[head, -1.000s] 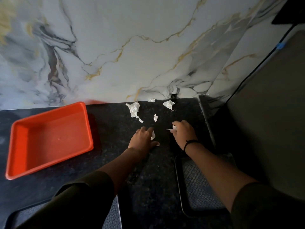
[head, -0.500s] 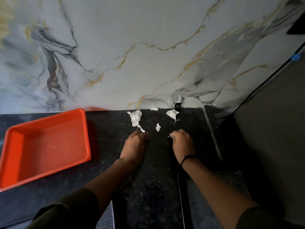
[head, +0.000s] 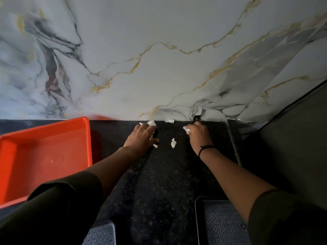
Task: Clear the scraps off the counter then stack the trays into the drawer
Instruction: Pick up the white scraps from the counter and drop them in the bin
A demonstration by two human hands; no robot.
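White paper scraps lie at the back of the black counter [head: 164, 174]. My left hand [head: 142, 137] lies over the largest scrap [head: 151, 123], fingers curled on it. My right hand [head: 198, 134] is closed on another scrap [head: 185, 129] near the wall. A small scrap [head: 173, 143] sits loose between the hands, and a tiny one [head: 169, 120] rests against the wall. An orange tray [head: 44, 156] stands at the left. Two dark textured trays show at the bottom, one at the right [head: 219, 223] and one in the middle [head: 102, 234].
A marble wall [head: 141, 59] rises straight behind the counter. The counter ends at a metal edge strip [head: 233, 142] on the right, with a dark grey panel [head: 292, 147] beyond it.
Both hands have reached forward to the back of the counter. The left hand now covers the large scrap and the right hand has closed on the scrap near the wall.
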